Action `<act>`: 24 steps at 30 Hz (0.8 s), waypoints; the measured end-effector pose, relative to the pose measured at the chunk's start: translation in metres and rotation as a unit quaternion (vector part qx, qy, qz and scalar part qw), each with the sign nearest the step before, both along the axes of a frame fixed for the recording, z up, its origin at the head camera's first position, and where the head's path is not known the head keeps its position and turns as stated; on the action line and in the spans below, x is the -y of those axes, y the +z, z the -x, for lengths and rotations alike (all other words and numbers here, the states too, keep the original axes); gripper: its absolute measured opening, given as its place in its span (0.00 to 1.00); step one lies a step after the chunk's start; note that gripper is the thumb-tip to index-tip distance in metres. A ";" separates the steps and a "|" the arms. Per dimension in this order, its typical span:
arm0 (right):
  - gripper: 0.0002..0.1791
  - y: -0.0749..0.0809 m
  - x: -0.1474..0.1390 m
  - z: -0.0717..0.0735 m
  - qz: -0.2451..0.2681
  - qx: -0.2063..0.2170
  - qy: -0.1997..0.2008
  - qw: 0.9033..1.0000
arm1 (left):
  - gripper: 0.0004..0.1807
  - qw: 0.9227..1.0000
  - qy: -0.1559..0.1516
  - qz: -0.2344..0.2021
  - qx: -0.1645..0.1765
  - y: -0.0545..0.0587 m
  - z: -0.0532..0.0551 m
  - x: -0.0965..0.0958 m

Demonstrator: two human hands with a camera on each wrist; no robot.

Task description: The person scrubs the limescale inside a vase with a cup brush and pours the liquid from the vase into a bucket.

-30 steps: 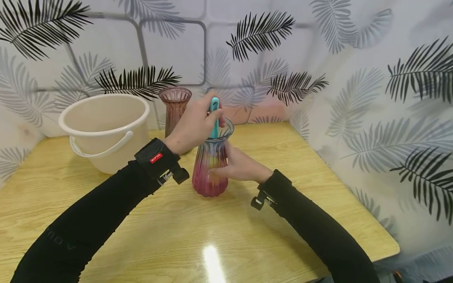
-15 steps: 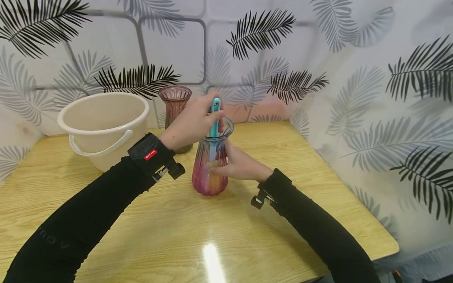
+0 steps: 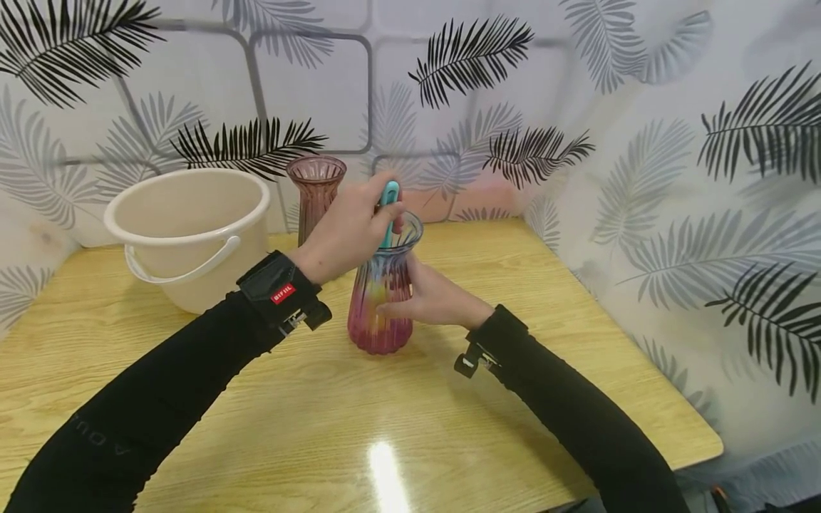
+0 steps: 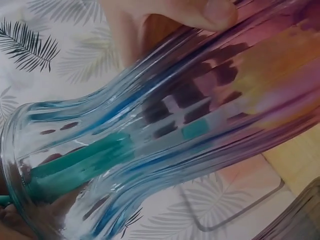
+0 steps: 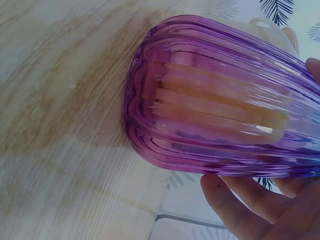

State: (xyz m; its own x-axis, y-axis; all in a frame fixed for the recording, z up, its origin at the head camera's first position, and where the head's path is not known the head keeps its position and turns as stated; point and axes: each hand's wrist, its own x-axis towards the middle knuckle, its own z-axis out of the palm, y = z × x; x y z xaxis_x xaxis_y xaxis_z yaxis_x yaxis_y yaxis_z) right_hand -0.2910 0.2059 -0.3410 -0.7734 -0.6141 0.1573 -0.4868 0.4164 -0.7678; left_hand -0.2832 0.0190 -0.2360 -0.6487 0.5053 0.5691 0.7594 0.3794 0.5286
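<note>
Left hand [image 3: 346,229]: grip closed round brush [image 3: 388,237], its head down inside vase [image 3: 367,317]. Right hand [image 3: 437,293]: grip spread to vase width, thumb across near side. Vase upright on surface [image 3: 308,427], in from back edge; bucket [image 3: 218,274] near back-left corner.

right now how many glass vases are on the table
2: the blue-and-pink vase, held by the right hand, and the brownish-pink vase, partly behind the left hand, right of the cream bucket. Another could be hidden behind the bucket.
</note>
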 end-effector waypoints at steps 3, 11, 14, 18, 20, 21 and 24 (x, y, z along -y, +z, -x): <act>0.56 0.001 0.001 0.000 0.000 0.000 0.000 1.000 | 0.09 1.000 0.004 -0.014 -0.002 -0.002 0.002 0.000; 0.54 0.001 0.000 0.000 0.001 0.009 -0.002 1.000 | 0.07 0.999 0.009 -0.034 0.016 -0.004 0.005 -0.003; 0.55 0.001 0.000 -0.001 -0.004 0.007 -0.011 1.000 | 0.07 0.998 0.004 -0.045 0.034 -0.003 0.004 -0.003; 0.56 0.000 -0.001 0.000 -0.008 0.000 -0.019 1.000 | 0.07 0.996 -0.011 -0.061 0.064 -0.002 0.005 -0.002; 0.55 0.000 -0.001 0.000 -0.008 0.001 -0.022 1.000 | 0.07 0.995 -0.021 -0.065 0.078 -0.001 0.005 -0.001; 0.54 0.000 -0.001 -0.001 -0.009 0.000 -0.024 1.000 | 0.07 0.994 -0.026 -0.065 0.084 -0.001 0.005 -0.001; 0.53 -0.001 0.000 -0.001 -0.011 0.000 -0.025 1.000 | 0.08 0.992 -0.037 -0.060 0.104 0.002 0.005 0.001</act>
State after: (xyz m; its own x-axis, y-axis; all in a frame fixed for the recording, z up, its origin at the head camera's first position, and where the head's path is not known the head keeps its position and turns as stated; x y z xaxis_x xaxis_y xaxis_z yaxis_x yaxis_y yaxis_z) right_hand -0.2899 0.2057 -0.3415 -0.8035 -0.5775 0.1442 -0.4651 0.4578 -0.7577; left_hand -0.2884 0.0180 -0.2339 -0.7226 0.4920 0.4856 0.6520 0.2516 0.7152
